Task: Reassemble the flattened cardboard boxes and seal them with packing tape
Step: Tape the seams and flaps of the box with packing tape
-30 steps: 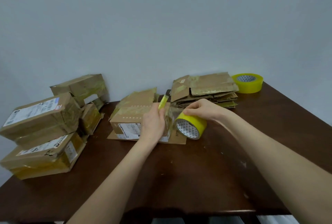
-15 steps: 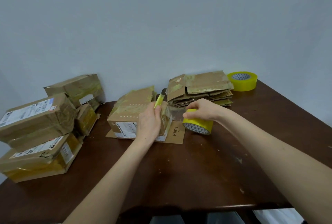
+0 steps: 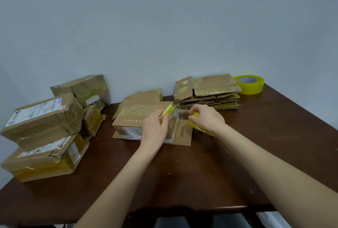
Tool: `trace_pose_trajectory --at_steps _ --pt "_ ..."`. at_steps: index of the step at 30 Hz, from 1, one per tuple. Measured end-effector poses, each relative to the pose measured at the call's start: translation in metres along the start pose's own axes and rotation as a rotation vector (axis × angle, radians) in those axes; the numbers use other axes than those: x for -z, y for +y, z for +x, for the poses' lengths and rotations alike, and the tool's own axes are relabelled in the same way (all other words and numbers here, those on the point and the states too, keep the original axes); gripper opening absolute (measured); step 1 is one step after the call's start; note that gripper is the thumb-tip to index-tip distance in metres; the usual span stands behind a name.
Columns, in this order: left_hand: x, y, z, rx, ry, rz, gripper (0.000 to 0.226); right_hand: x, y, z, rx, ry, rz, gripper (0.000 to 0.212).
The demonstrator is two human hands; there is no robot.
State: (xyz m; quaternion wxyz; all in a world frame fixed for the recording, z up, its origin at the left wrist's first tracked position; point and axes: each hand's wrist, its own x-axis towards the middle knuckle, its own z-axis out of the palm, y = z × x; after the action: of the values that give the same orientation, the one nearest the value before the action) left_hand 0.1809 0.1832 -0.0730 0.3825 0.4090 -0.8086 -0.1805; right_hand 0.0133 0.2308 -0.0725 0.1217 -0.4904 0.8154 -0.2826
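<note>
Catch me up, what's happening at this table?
A person is taping up the middle box. Their left hand holds a yellow cutter at the strip of tape stretched to the roll under their right hand. Sealed boxes are stacked left; flattened ones and a spare roll wait behind.

A dark brown wooden table [image 3: 192, 176] spans the near and middle ground, its surface marked by scattered pale flecks and scuffs; its right edge runs diagonally toward the far right. A plain pale grey-blue wall [image 3: 164, 26] rises behind the far edge. Below the near edge, blurred pale and dark shapes cannot be identified.
</note>
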Motion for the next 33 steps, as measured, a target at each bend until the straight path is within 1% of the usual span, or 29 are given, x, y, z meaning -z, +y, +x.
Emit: trace_pose_trajectory --at_steps 1,3,8,11,17,25,33 --pt "0.001 0.0 -0.003 -0.001 0.022 0.004 0.022 -0.002 0.001 -0.003 -0.003 0.032 0.04 0.02" --pt "0.003 0.002 -0.006 -0.015 0.066 0.021 0.023 -0.004 0.001 -0.009 -0.011 0.089 0.084 0.021" --pt "0.003 0.007 -0.014 -0.086 0.099 0.048 0.021 -0.008 -0.005 -0.016 -0.05 0.171 0.039 0.021" --pt "0.002 0.007 -0.014 -0.091 0.108 0.076 0.015 -0.01 -0.006 -0.018 -0.068 0.192 0.015 0.021" --pt "0.0 0.008 -0.017 -0.113 0.13 0.135 0.015 -0.01 -0.007 -0.02 -0.06 0.223 -0.019 0.022" --pt "-0.005 0.009 -0.02 -0.11 0.088 0.144 0.009 -0.009 -0.007 -0.019 -0.048 0.224 -0.042 0.025" --pt "-0.008 0.009 -0.023 -0.149 0.078 0.155 0.007 -0.008 -0.002 -0.018 -0.038 0.24 -0.008 0.023"
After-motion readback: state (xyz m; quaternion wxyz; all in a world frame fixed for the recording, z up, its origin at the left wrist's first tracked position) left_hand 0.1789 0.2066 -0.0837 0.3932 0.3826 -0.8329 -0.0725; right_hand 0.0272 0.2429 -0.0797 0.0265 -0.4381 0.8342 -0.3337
